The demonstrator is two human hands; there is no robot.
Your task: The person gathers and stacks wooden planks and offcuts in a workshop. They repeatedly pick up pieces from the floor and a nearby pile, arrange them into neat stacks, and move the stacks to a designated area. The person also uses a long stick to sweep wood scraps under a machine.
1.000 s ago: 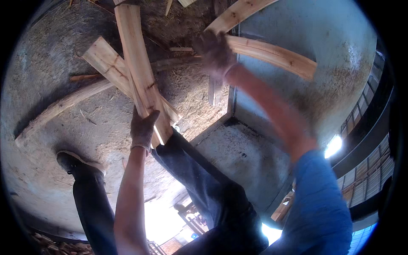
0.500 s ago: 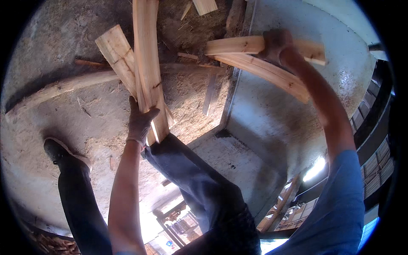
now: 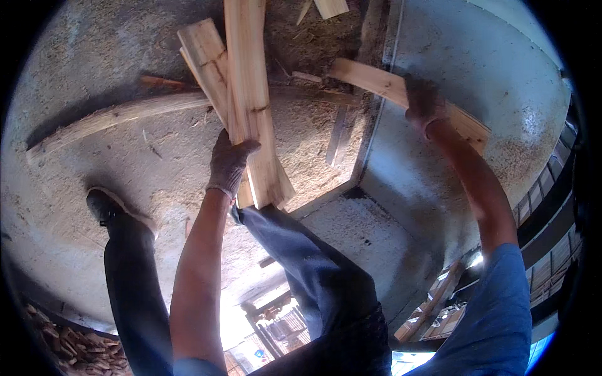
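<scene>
My left hand point(image 3: 229, 164), in a knitted glove, is closed around the near part of several long pale wooden boards point(image 3: 248, 75). The boards overlap, and a shorter knotted one point(image 3: 210, 59) slants out beneath them to the left. Their near ends are by my right knee. Farther right, my gloved right hand point(image 3: 425, 108) grips another wooden board point(image 3: 370, 80) over the pale surface point(image 3: 467, 75). That board slopes from upper left to lower right, and my palm hides its middle. Whether a second board lies under it, I cannot tell.
A long timber strip point(image 3: 119, 114) lies across the dusty floor behind the boards. Wood scraps point(image 3: 330, 7) lie at the top, with a small offcut point(image 3: 337, 135) nearer. My left shoe point(image 3: 106, 205) stands at left. A heap of wood pieces point(image 3: 78, 344) fills the lower left.
My right hand and its board have come down; the two boards seen fanned apart there now show as one. My left hand keeps its grip. The whole view has shifted slightly.
</scene>
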